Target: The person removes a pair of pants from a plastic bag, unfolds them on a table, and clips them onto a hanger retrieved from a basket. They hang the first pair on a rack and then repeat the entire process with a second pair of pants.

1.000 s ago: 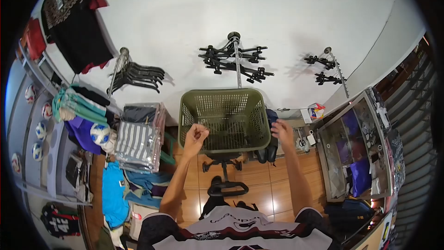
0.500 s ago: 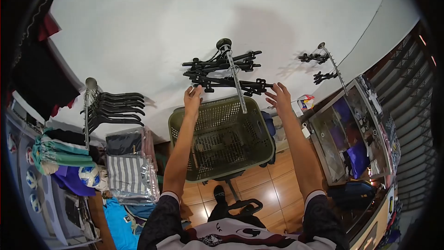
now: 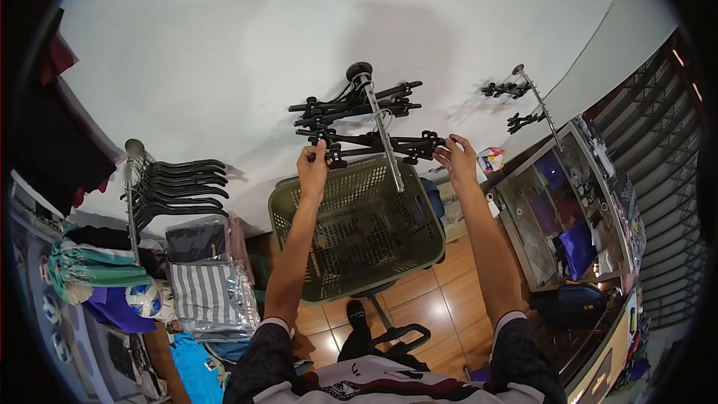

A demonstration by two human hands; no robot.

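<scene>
Several black clip hangers (image 3: 366, 108) hang from a metal rail (image 3: 385, 142) that juts out of the white wall. My left hand (image 3: 313, 164) is closed on the left end of the hangers nearest to me. At their right end, my right hand (image 3: 455, 155) has its thumb and fingers pressed together on the black tip. The hangers stretch roughly level between the hands, crossing behind the rail. Below them stands a dark green perforated basket (image 3: 359, 292), with its far rim just under the hangers.
Black hangers (image 3: 187, 179) hang on another rail at the left, above folded clothes in plastic (image 3: 213, 295). Small black clip hangers (image 3: 527, 121) hang at the right, near a glass display case (image 3: 535, 209). A wheeled base stands on the tiled floor (image 3: 426, 307).
Both hands have closed on the ends of the front hangers. Those hangers have come a little toward me and apart from the ones behind. The view has shifted slightly.
</scene>
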